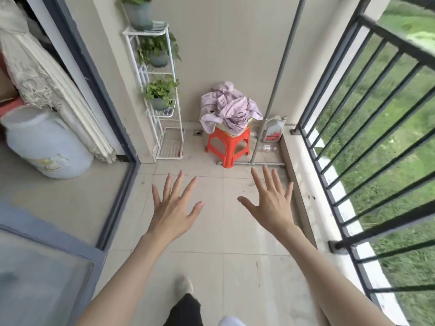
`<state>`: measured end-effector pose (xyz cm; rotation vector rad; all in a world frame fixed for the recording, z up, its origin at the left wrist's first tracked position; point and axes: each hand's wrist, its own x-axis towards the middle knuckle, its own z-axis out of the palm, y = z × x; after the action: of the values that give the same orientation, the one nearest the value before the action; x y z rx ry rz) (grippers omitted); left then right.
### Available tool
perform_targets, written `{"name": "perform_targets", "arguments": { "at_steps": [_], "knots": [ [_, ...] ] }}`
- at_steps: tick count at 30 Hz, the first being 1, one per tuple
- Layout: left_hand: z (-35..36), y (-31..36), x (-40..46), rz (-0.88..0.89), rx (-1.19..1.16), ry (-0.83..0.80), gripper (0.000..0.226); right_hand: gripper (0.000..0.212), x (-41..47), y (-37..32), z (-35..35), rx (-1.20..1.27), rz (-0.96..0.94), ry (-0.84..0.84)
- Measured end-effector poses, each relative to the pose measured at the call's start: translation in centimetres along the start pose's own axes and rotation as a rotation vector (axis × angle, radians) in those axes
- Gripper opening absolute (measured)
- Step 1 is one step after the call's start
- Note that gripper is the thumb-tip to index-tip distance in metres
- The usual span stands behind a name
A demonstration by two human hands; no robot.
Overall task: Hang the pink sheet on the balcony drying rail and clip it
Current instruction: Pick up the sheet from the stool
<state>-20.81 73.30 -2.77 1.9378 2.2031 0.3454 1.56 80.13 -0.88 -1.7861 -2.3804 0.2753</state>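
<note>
The pink sheet [229, 108] lies crumpled in a pale basin on an orange plastic stool [227, 144] at the far end of the balcony. My left hand [175, 208] and my right hand [270, 203] are stretched out over the tiled floor, both with fingers spread and holding nothing, well short of the stool. A grey pole [282, 60] rises beside the stool toward the top of the view. No clips are visible.
A white wire plant stand [162, 90] with potted plants stands left of the stool. A black metal railing [367, 128] runs along the right side. A jug and a bottle [274, 132] sit in the far right corner. A large pale container [44, 142] sits inside the doorway at left.
</note>
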Motion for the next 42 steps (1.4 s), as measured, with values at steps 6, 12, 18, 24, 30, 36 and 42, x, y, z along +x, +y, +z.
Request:
{"name": "perform_targets", "arguments": {
  "at_steps": [6,12,18,24,30,36,42],
  "knots": [
    [0.9,-3.6,14.8,0.037,-0.017,-0.066,0.079,0.081,13.6,-0.3,1.3,0.009,0.067,0.018],
    [-1.0,-6.8,30.9,0.100,0.012,-0.087,0.077,0.080,27.7,-1.5,1.1,0.054,0.146,0.065],
    [-0.9,-7.1,42.5,0.211,0.029,-0.084,0.078,0.080,37.4,-0.8,1.6,0.081,0.202,0.090],
    [2.2,-6.7,52.2,0.220,0.025,-0.165,0.079,0.080,47.5,2.1,3.8,0.077,0.238,0.007],
    [5.3,-4.4,64.6,0.237,0.028,-0.245,0.081,0.078,59.3,6.3,6.7,0.157,0.285,-0.055],
    [10.7,-3.2,75.0,0.208,-0.060,-0.371,0.085,0.076,68.5,10.9,10.3,0.249,0.376,-0.104],
    [18.0,-4.5,81.8,0.179,-0.075,-0.465,0.088,0.073,73.4,14.5,18.2,0.477,0.511,-0.212]
  ]
}}
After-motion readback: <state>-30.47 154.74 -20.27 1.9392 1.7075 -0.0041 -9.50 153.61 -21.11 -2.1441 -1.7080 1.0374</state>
